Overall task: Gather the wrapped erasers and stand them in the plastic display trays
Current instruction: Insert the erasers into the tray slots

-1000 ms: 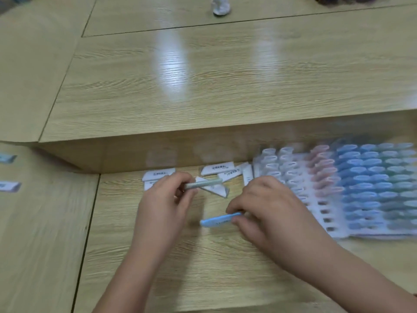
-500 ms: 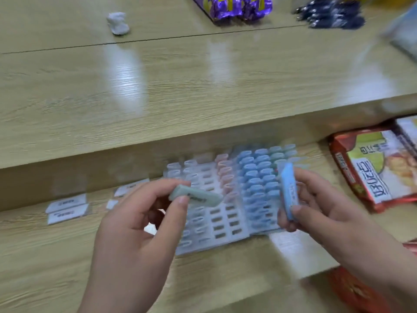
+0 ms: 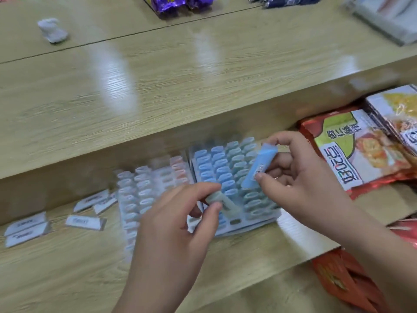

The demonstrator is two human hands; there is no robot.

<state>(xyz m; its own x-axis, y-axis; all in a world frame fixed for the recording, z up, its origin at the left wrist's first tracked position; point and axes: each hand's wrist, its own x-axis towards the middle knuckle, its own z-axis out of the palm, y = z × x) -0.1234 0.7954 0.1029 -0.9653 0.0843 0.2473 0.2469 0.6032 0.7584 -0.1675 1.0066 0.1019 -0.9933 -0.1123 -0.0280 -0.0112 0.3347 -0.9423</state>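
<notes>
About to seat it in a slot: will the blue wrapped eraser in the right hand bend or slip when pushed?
Probably stiff: the blue eraser looks straight though the right hand pinches it only near its ends. Likely light, since a mere pinch carries it. Its smooth wrapper might slip under a hard push.

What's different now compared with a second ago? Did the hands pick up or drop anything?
The right hand lifted the blue eraser off the table and carried it right, over the trays, tipping it nearly upright. The left hand brought its green eraser there too, low over the slots. Nothing was let go. The trays and the loose white erasers stayed put.
</notes>
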